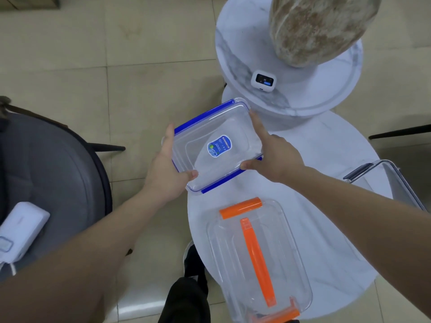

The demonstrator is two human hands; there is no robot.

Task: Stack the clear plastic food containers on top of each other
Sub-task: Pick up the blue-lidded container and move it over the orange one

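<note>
A clear container with blue clips (217, 127) and a blue sticker on its lid is held over the far-left edge of the white round table (331, 206). My left hand (168, 169) grips its left side, thumb on the near corner. My right hand (270, 155) grips its right side, index finger along the far edge. Closer to me on the table lies a larger clear container with orange clips and an orange handle (256, 257). A third clear container with grey clips (391, 183) stands at the table's right edge, partly cut off.
A higher marble side table (321, 94) behind carries a large mottled stone vase (319, 26) and a small white display device (263, 80). A grey chair (53, 178) at left holds a white power bank (21, 229). Tiled floor lies below.
</note>
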